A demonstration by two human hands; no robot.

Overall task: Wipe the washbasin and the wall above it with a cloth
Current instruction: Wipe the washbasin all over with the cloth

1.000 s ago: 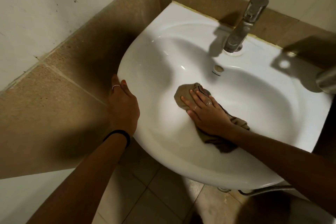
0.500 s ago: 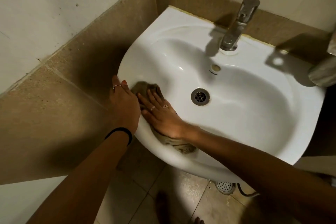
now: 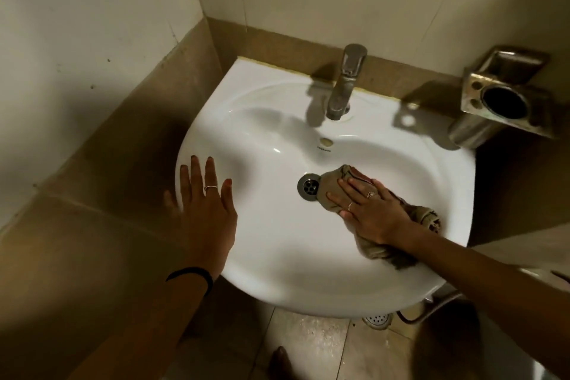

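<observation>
With the right hand pressing its straight, spread fingers flat on the crumpled brown cloth beside the round metal drain of the white ceramic washbasin, and the left hand splayed, seemingly just above the left rim, the bunched cloth could slip from under the palm.

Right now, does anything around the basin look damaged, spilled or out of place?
Nothing stands out. The white ceramic washbasin looks intact, and the right hand presses the brown cloth beside the metal drain.
</observation>
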